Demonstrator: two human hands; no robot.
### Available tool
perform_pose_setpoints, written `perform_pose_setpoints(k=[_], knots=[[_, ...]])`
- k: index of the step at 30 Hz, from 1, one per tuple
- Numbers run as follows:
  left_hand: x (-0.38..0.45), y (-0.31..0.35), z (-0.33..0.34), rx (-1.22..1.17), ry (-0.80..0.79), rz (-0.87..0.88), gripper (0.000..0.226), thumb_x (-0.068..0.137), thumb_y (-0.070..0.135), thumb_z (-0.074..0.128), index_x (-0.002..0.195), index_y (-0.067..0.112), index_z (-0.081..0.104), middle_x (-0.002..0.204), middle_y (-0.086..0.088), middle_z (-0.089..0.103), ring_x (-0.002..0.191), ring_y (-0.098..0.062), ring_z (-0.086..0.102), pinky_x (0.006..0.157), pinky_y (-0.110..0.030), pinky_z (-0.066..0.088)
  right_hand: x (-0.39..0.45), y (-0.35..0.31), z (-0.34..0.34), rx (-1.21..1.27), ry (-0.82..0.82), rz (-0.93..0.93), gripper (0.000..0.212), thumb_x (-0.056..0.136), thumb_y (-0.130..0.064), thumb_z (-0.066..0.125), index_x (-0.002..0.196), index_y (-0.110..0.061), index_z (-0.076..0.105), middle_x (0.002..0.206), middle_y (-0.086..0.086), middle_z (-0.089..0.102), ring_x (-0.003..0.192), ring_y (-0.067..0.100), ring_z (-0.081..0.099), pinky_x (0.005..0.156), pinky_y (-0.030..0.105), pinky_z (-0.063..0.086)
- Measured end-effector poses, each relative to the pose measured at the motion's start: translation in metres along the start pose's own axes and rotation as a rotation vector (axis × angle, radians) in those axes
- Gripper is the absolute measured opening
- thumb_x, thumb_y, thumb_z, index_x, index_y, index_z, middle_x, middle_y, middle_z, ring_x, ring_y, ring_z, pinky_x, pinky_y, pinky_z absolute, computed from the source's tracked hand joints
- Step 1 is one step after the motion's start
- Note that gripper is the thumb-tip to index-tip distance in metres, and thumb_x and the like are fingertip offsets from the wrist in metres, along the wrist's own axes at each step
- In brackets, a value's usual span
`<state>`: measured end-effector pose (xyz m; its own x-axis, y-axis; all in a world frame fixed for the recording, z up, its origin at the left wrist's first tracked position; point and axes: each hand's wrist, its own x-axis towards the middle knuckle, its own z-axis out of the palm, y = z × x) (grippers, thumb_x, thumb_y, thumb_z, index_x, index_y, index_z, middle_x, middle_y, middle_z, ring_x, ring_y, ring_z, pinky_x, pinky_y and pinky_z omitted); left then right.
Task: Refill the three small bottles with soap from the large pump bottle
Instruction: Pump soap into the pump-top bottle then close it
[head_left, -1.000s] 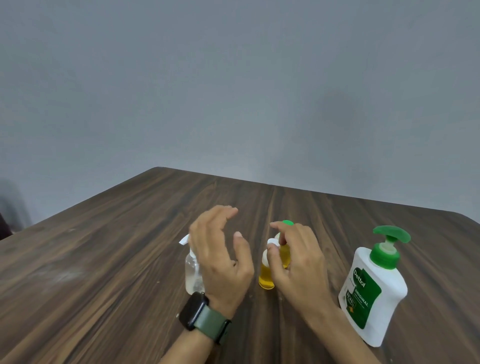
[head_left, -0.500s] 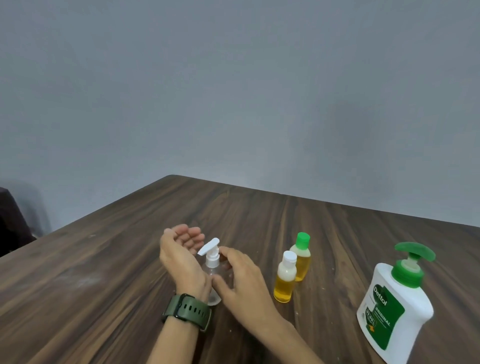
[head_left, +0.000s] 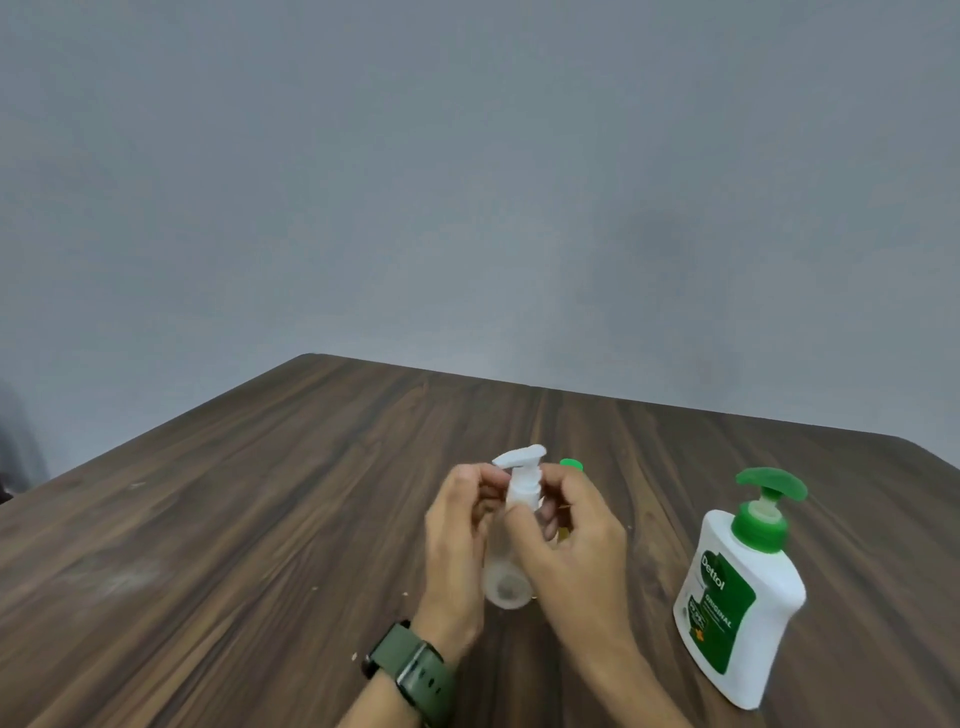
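Observation:
A small clear bottle (head_left: 508, 584) with a white pump top (head_left: 521, 460) is lifted a little off the wooden table (head_left: 234, 519), tilted toward me. My left hand (head_left: 457, 540) grips its body. My right hand (head_left: 571, 540) pinches the white pump collar with thumb and fingers. Behind my right hand only the green cap (head_left: 571, 464) of one small yellow bottle shows; the other small yellow bottle is hidden. The large white pump bottle (head_left: 737, 608) with a green pump stands upright at the right, apart from both hands.
A green watch (head_left: 410, 670) is on my left wrist. The table's far edge runs along a grey wall (head_left: 467, 182). A dark object sits past the table's left edge.
Both hands have taken the clear pump bottle, lifted it and brought it toward me. My right hand went from its side to the pump collar. The yellow bottles are now hidden behind my right hand.

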<state>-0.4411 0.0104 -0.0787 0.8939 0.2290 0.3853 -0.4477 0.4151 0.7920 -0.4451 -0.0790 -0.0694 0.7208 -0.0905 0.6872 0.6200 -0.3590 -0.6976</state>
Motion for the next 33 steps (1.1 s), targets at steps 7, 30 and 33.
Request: perform_pose_setpoints(k=[7, 30, 33], knots=[[-0.016, -0.019, 0.006, 0.322, -0.376, 0.117, 0.060, 0.076, 0.062, 0.058, 0.119, 0.021, 0.048, 0.114, 0.004, 0.066, 0.106, -0.014, 0.064, 0.088, -0.024, 0.050, 0.000, 0.006, -0.025, 0.049, 0.123, 0.057, 0.021, 0.072, -0.035, 0.056, 0.089, -0.026, 0.064, 0.077, -0.002, 0.062, 0.073, 0.011, 0.056, 0.058, 0.010, 0.042], [-0.020, -0.025, 0.008, 0.464, -0.245, 0.221, 0.043, 0.074, 0.042, 0.065, 0.114, 0.031, 0.050, 0.111, 0.023, 0.064, 0.101, 0.000, 0.062, 0.084, -0.011, 0.046, 0.008, 0.011, -0.037, 0.402, -0.017, 0.281, 0.015, 0.094, -0.014, 0.051, 0.099, -0.024, 0.061, 0.086, -0.009, 0.066, 0.077, -0.003, 0.062, 0.065, 0.016, 0.051], [-0.021, -0.025, 0.008, 0.474, -0.254, 0.219, 0.044, 0.075, 0.042, 0.065, 0.114, 0.030, 0.050, 0.113, 0.022, 0.063, 0.103, 0.000, 0.061, 0.085, -0.011, 0.046, 0.007, 0.012, -0.040, 0.320, -0.064, 0.237, 0.033, 0.079, -0.045, 0.062, 0.099, -0.021, 0.053, 0.087, -0.006, 0.060, 0.076, -0.001, 0.061, 0.066, 0.018, 0.051]])
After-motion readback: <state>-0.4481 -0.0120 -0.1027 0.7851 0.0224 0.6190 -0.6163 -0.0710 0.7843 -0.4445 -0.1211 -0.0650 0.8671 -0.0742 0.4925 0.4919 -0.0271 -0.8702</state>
